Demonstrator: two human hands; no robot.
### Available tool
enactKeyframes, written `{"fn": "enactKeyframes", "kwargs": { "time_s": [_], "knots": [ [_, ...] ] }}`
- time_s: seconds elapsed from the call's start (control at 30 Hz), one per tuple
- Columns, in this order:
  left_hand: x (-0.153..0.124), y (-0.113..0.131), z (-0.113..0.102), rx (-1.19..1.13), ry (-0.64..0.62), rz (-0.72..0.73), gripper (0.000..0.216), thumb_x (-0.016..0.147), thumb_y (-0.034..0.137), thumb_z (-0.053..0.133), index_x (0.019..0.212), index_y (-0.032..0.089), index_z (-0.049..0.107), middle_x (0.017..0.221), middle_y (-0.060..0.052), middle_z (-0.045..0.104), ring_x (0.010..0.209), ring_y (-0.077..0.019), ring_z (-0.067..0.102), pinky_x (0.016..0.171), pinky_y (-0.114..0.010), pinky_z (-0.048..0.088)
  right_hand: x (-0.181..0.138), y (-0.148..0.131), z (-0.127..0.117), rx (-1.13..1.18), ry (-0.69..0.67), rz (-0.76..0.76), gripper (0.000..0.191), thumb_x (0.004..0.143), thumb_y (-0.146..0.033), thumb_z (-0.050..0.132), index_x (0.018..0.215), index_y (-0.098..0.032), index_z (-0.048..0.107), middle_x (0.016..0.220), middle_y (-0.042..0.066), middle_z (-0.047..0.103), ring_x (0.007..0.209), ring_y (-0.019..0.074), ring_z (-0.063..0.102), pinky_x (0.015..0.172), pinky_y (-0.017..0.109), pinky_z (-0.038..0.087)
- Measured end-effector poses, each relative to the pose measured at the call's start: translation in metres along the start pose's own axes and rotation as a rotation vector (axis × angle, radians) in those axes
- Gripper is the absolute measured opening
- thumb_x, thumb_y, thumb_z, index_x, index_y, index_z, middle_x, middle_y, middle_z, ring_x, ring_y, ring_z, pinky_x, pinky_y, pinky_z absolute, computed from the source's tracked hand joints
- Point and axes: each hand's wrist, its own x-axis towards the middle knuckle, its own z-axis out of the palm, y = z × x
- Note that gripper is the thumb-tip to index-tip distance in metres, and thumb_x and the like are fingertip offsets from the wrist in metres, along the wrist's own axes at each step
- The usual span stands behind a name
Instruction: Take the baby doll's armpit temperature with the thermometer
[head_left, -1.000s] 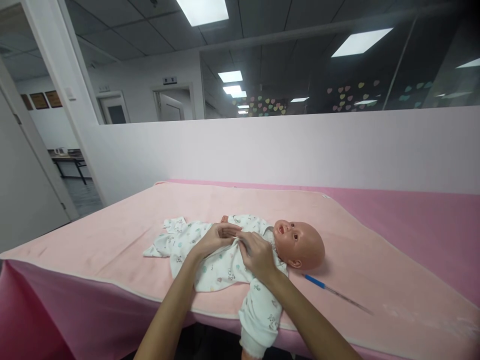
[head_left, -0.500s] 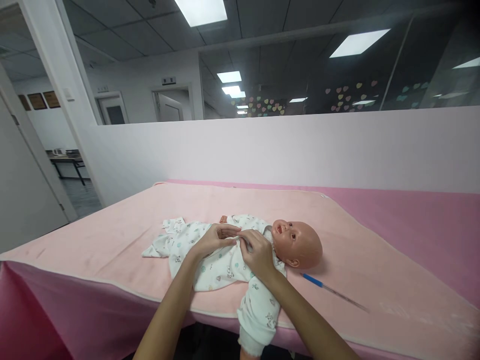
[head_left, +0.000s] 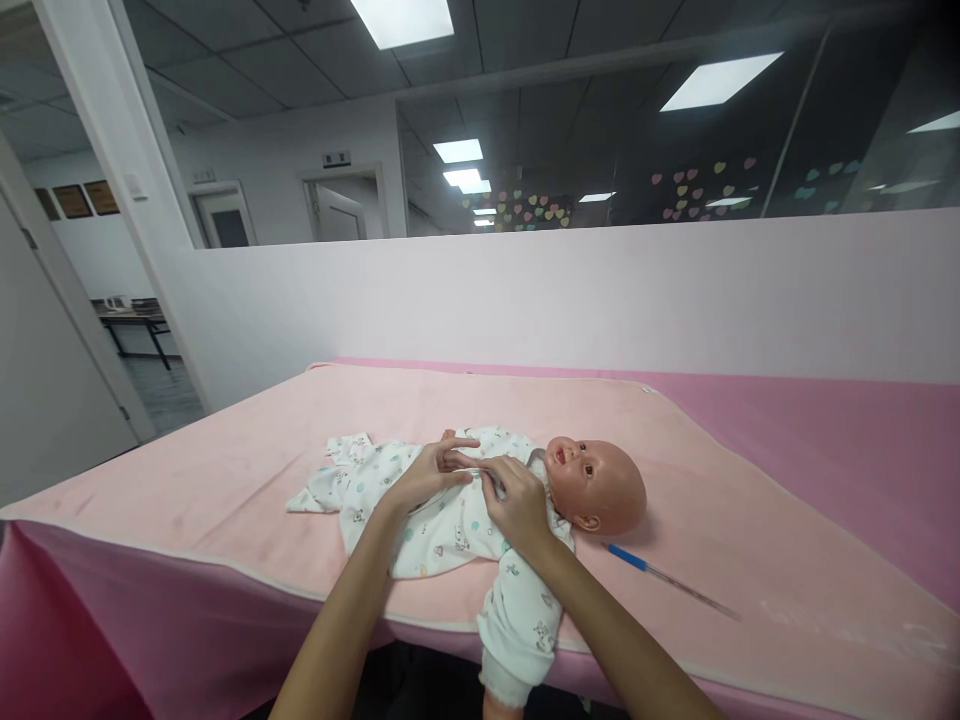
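A baby doll (head_left: 600,485) lies on its back, its head to the right, dressed in a white printed onesie (head_left: 442,540). Over the chest, my right hand (head_left: 517,500) pinches the front of the onesie between thumb and fingers. Beside it, my left hand (head_left: 435,475) holds the same cloth, thumb below and one finger raised. The fingertips of both hands nearly meet, and they hide the exact bit of cloth between them. One sleeved arm of the doll hangs over the near edge. The onesie's legs lie flat and limp at the left.
A thin rod with a blue handle (head_left: 628,557) lies right of the doll, near its head. Under everything spreads a pink blanket (head_left: 225,460) with a pale hem, over a darker pink cover (head_left: 862,460). A white wall (head_left: 570,310) with glass above stands behind.
A finger of my left hand has lifted and straightened away from the others. My right hand has barely moved and stays on the cloth. The doll lies as before.
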Motion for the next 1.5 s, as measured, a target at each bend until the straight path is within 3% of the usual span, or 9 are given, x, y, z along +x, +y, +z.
{"fn": "enactKeyframes", "kwargs": {
  "time_s": [0.4, 0.6, 0.8, 0.97, 1.13, 1.37, 1.5],
  "knots": [
    [0.001, 0.001, 0.002, 0.029, -0.011, 0.022, 0.05, 0.065, 0.022, 0.071, 0.111, 0.018, 0.051, 0.072, 0.0, 0.059, 0.074, -0.013, 0.054, 0.075, -0.027, 0.042, 0.001, 0.0, 0.0, -0.005, -0.01, 0.008, 0.019, 0.081, -0.012, 0.043, 0.084, -0.02, 0.06, 0.077, 0.002, 0.064, 0.073, 0.016, 0.058, 0.066, 0.026, 0.042],
    [0.003, 0.002, 0.001, 0.145, -0.022, 0.099, 0.005, 0.07, 0.018, 0.061, 0.073, 0.015, 0.058, 0.07, 0.002, 0.048, 0.068, -0.0097, 0.045, 0.067, -0.023, 0.037, 0.001, 0.001, 0.001, -0.004, 0.013, 0.014, 0.017, 0.081, -0.012, 0.044, 0.082, -0.019, 0.059, 0.074, 0.002, 0.063, 0.071, 0.0151, 0.057, 0.064, 0.025, 0.041],
    [0.005, -0.004, 0.001, 0.307, 0.035, 0.154, 0.009, 0.07, 0.025, 0.063, 0.072, 0.016, 0.064, 0.079, -0.002, 0.049, 0.077, -0.0132, 0.047, 0.08, -0.03, 0.038, 0.001, 0.001, 0.001, -0.016, 0.016, 0.026, 0.017, 0.08, -0.011, 0.044, 0.081, -0.019, 0.059, 0.072, 0.001, 0.062, 0.068, 0.0148, 0.056, 0.062, 0.024, 0.039],
    [0.007, -0.009, 0.003, 0.452, 0.052, 0.215, 0.004, 0.07, 0.022, 0.063, 0.072, 0.019, 0.063, 0.074, 0.001, 0.053, 0.084, -0.0142, 0.051, 0.104, -0.038, 0.018, 0.0, 0.002, 0.002, -0.025, 0.004, 0.035, 0.018, 0.079, -0.01, 0.043, 0.081, -0.019, 0.059, 0.073, 0.002, 0.063, 0.071, 0.0157, 0.057, 0.064, 0.025, 0.039],
    [0.007, -0.009, 0.003, 0.465, 0.052, 0.16, 0.007, 0.069, 0.023, 0.063, 0.074, 0.02, 0.064, 0.082, -0.002, 0.056, 0.095, -0.0186, 0.051, 0.102, -0.039, 0.025, 0.0, 0.003, 0.003, -0.025, -0.014, 0.045, 0.019, 0.078, -0.009, 0.043, 0.081, -0.019, 0.059, 0.073, 0.002, 0.063, 0.071, 0.0161, 0.057, 0.063, 0.025, 0.038],
    [0.009, -0.013, 0.001, 0.525, 0.068, 0.06, 0.013, 0.061, 0.025, 0.07, 0.074, 0.023, 0.067, 0.092, -0.005, 0.056, 0.128, -0.0284, 0.024, 0.108, -0.043, 0.008, 0.0, 0.002, 0.001, -0.013, -0.052, 0.052, 0.021, 0.076, -0.006, 0.043, 0.076, -0.019, 0.059, 0.071, 0.002, 0.062, 0.07, 0.0157, 0.056, 0.064, 0.025, 0.038],
    [0.007, -0.01, 0.0, 0.482, 0.03, 0.071, 0.016, 0.063, 0.027, 0.069, 0.079, 0.022, 0.067, 0.094, -0.004, 0.056, 0.118, -0.0254, 0.038, 0.105, -0.038, 0.021, 0.0, 0.001, 0.0, 0.029, -0.054, 0.036, 0.022, 0.074, -0.005, 0.043, 0.077, -0.019, 0.06, 0.071, 0.001, 0.063, 0.069, 0.0152, 0.056, 0.063, 0.025, 0.039]
  ]
}}
